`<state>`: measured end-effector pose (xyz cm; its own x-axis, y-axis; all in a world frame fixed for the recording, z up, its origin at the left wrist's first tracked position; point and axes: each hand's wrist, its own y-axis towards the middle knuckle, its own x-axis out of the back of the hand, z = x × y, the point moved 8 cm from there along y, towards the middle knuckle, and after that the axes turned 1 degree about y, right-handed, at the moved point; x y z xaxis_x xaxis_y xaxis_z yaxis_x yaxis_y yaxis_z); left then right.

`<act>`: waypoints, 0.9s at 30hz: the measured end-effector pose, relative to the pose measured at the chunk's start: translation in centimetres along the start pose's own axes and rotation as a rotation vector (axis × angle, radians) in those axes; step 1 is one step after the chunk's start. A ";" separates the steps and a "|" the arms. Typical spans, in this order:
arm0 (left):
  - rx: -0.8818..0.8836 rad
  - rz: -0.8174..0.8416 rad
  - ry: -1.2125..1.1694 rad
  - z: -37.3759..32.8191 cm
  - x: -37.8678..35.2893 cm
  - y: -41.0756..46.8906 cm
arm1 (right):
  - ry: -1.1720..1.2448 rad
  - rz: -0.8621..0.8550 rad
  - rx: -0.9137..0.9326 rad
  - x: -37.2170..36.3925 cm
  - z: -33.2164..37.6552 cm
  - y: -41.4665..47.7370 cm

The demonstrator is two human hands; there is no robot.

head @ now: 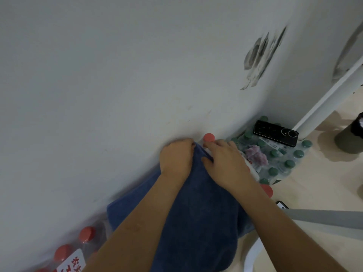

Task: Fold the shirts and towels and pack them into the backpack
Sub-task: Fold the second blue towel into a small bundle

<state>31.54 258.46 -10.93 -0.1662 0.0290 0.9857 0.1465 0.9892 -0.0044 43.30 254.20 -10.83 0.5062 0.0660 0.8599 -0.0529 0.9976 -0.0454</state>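
A dark blue towel (194, 213) lies spread over a pack of red-capped bottles against the white wall. My left hand (174, 158) grips the towel's far edge, fingers curled over it near the wall. My right hand (225, 161) lies on the towel just to the right, thumb tucked against the fabric and fingers bent at the far corner. The near part of the towel hangs down toward me. No backpack or shirt is in view.
Red-capped bottles (86, 234) line the wall at lower left. A pack of green-capped bottles (282, 161) stands to the right, with a black phone (275, 133) and a crumpled purple item (255, 154) on top. A white post (324, 99) and a dark bin (351, 134) stand at right.
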 end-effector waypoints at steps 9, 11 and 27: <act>0.083 -0.103 -0.368 0.8 1.2 -1.0 | 0.335 0.108 0.002 -1.6 0.1 3.6; 0.091 -0.107 -0.411 1.0 1.0 -1.1 | 0.359 0.098 0.018 -1.7 0.3 3.6; 0.095 0.038 -0.929 2.1 6.8 -5.0 | 0.522 0.012 0.168 3.2 3.9 0.2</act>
<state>27.65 253.98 -4.58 -0.8822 0.1237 0.4544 0.0937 0.9917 -0.0881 41.51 254.47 -6.11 0.8623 0.1222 0.4914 -0.1766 0.9821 0.0655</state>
